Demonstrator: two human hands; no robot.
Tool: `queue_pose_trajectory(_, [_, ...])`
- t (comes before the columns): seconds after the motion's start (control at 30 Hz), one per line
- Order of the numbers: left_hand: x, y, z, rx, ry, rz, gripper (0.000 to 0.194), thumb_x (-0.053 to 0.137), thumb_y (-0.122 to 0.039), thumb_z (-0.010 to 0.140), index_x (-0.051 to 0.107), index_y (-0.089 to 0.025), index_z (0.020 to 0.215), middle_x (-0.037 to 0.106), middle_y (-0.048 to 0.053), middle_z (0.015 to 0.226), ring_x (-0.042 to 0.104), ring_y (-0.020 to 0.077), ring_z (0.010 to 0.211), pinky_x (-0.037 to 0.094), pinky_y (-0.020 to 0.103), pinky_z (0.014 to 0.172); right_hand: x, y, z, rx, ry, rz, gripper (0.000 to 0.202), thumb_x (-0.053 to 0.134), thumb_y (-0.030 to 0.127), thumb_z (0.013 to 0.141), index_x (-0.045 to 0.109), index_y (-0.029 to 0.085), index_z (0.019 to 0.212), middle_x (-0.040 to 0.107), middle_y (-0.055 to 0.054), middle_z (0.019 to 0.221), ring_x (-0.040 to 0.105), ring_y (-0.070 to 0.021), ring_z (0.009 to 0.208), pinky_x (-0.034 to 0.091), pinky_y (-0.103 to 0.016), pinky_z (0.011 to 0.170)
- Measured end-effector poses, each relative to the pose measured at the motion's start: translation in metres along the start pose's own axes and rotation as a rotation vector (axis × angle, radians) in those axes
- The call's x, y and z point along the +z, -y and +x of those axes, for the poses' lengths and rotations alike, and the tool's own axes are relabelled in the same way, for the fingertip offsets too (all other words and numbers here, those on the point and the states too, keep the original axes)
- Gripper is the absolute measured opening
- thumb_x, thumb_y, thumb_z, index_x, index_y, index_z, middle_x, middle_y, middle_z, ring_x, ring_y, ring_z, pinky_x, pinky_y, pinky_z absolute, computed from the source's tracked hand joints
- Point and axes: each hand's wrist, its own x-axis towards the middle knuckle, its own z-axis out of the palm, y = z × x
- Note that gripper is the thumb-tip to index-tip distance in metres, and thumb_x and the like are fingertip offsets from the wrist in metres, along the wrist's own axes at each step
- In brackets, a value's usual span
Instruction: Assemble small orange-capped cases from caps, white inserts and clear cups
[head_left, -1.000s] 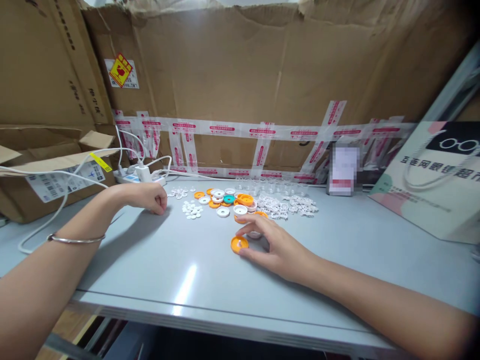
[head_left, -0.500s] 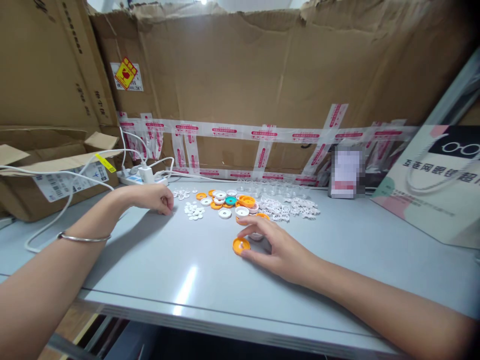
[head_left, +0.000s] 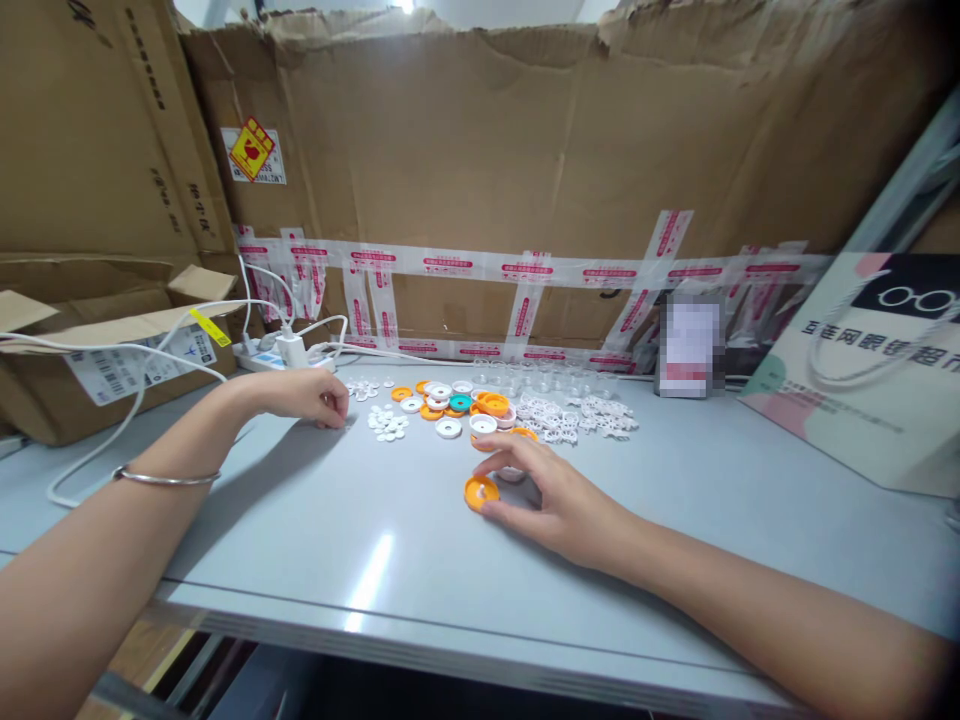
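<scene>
My right hand [head_left: 559, 500] grips an orange round cap [head_left: 481, 493] between thumb and fingers on the grey table [head_left: 300, 540]; a small white piece sits in its middle. My left hand [head_left: 319, 397] rests at the left of the parts, fingers curled in a pinch; what they hold, if anything, is too small to make out. Between the hands lie small white discs [head_left: 388, 423] and a pile of orange, white and one teal ring [head_left: 460, 402]. White lattice-like pieces [head_left: 551, 418] are heaped behind my right hand, with clear round parts [head_left: 555, 378] further back.
A power strip [head_left: 262, 356] with white cables stands at the back left, beside an open cardboard box [head_left: 45, 390]. A large taped carton [head_left: 450, 150] forms the back. A blurred phone [head_left: 686, 345] leans there, and a printed bag [head_left: 877, 400] stands at the right.
</scene>
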Motion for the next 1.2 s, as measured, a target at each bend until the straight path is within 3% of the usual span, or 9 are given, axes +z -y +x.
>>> queue_pose_trajectory(0.17, [-0.003, -0.004, -0.003, -0.001, -0.063, 0.044, 0.018, 0.055, -0.032, 0.07, 0.063, -0.016, 0.072, 0.064, 0.003, 0.068, 0.055, 0.0152, 0.065, 0.039, 0.02, 0.056, 0.0, 0.0, 0.0, -0.019, -0.01, -0.007, 0.046, 0.057, 0.032, 0.082, 0.041, 0.023, 0.124, 0.062, -0.006, 0.107, 0.055, -0.0191, 0.099, 0.043, -0.04, 0.087])
queue_pose_trajectory(0.3, [-0.001, -0.028, -0.007, 0.086, -0.348, 0.134, 0.016, 0.053, -0.03, 0.073, 0.062, -0.017, 0.075, 0.065, 0.002, 0.075, 0.056, 0.0143, 0.068, 0.04, 0.02, 0.059, 0.001, 0.001, 0.001, -0.004, -0.017, 0.011, 0.046, 0.059, 0.031, 0.081, 0.042, 0.023, 0.123, 0.064, -0.006, 0.106, 0.057, -0.0192, 0.098, 0.043, -0.039, 0.087])
queue_pose_trajectory(0.43, [0.019, -0.08, -0.01, 0.418, -0.528, 0.066, 0.015, 0.052, -0.028, 0.079, 0.062, -0.016, 0.078, 0.064, 0.002, 0.075, 0.056, 0.0118, 0.069, 0.041, 0.02, 0.063, 0.004, 0.002, 0.005, -0.007, -0.034, 0.073, 0.045, 0.06, 0.028, 0.08, 0.041, 0.022, 0.12, 0.066, -0.005, 0.104, 0.059, -0.0182, 0.1, 0.043, -0.038, 0.09])
queue_pose_trajectory(0.53, [0.042, -0.116, -0.009, 0.652, -0.551, 0.092, 0.015, 0.048, -0.02, 0.083, 0.061, -0.016, 0.076, 0.063, 0.002, 0.077, 0.055, 0.0108, 0.07, 0.04, 0.021, 0.066, 0.007, 0.0, 0.007, -0.021, -0.025, 0.12, 0.046, 0.06, 0.024, 0.08, 0.039, 0.022, 0.121, 0.066, -0.006, 0.104, 0.061, -0.017, 0.1, 0.044, -0.037, 0.09])
queue_pose_trajectory(0.6, [0.056, -0.129, -0.005, 0.778, -0.587, 0.167, 0.018, 0.047, -0.019, 0.086, 0.062, -0.016, 0.077, 0.063, 0.002, 0.075, 0.055, 0.0112, 0.069, 0.04, 0.022, 0.066, 0.007, -0.001, 0.008, -0.036, -0.014, 0.153, 0.045, 0.059, 0.021, 0.081, 0.039, 0.022, 0.121, 0.066, -0.006, 0.107, 0.061, -0.0166, 0.101, 0.045, -0.036, 0.09])
queue_pose_trajectory(0.67, [0.066, -0.133, 0.0, 0.877, -0.624, 0.246, 0.017, 0.047, -0.019, 0.087, 0.062, -0.017, 0.079, 0.065, 0.003, 0.077, 0.056, 0.0119, 0.071, 0.039, 0.024, 0.068, 0.007, -0.001, 0.009, -0.049, -0.008, 0.182, 0.043, 0.058, 0.018, 0.08, 0.04, 0.022, 0.119, 0.065, -0.006, 0.107, 0.061, -0.0163, 0.102, 0.046, -0.035, 0.09])
queue_pose_trajectory(0.77, [0.073, -0.13, 0.004, 0.894, -0.642, 0.329, 0.017, 0.048, -0.019, 0.087, 0.063, -0.017, 0.079, 0.066, 0.002, 0.076, 0.057, 0.0124, 0.072, 0.038, 0.026, 0.071, 0.007, -0.002, 0.008, -0.047, -0.02, 0.2, 0.043, 0.06, 0.018, 0.079, 0.041, 0.021, 0.117, 0.066, -0.006, 0.104, 0.062, -0.0156, 0.099, 0.048, -0.033, 0.088])
queue_pose_trajectory(0.97, [0.073, -0.127, 0.003, 0.93, -0.643, 0.412, 0.018, 0.046, -0.02, 0.088, 0.063, -0.019, 0.083, 0.066, 0.001, 0.075, 0.057, 0.0111, 0.07, 0.036, 0.026, 0.069, 0.008, -0.006, 0.007, -0.025, -0.043, 0.143, 0.042, 0.064, 0.025, 0.077, 0.045, 0.022, 0.114, 0.067, -0.004, 0.1, 0.063, -0.0156, 0.094, 0.049, -0.031, 0.084])
queue_pose_trajectory(1.2, [0.076, -0.126, 0.005, 0.987, -0.722, 0.42, 0.013, 0.05, -0.019, 0.087, 0.062, -0.018, 0.083, 0.065, 0.0, 0.074, 0.056, 0.0111, 0.068, 0.038, 0.026, 0.067, 0.008, -0.006, 0.007, -0.038, -0.063, 0.107, 0.042, 0.064, 0.023, 0.075, 0.046, 0.021, 0.113, 0.066, -0.004, 0.098, 0.063, -0.0163, 0.093, 0.049, -0.03, 0.082])
